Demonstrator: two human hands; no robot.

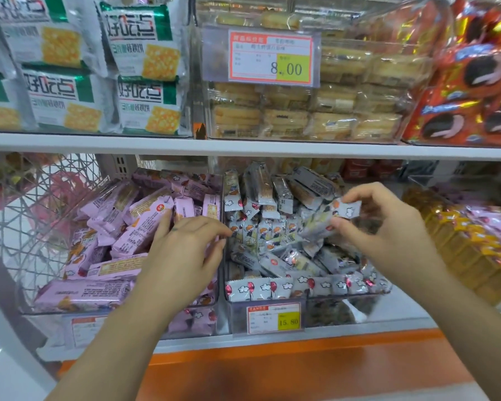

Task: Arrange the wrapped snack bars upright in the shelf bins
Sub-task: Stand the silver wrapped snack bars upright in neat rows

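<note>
Right hand (388, 224) pinching a grey wrapped snack bar (330, 217) between thumb and fingertips above the grey-bar bin (327, 312). The bar's long axis lies nearly sideways (not yet upright), pointing toward the left hand (182, 256), whose loosely bent, empty fingers rest on pink bars (122, 241).

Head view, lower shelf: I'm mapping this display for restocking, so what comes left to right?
Wire basket → pink snack bars → grey snack bars → yellow packs.

Cracker packs (145, 68), price tag (271, 57), perhaps sandwich cookies (460, 91)
</note>
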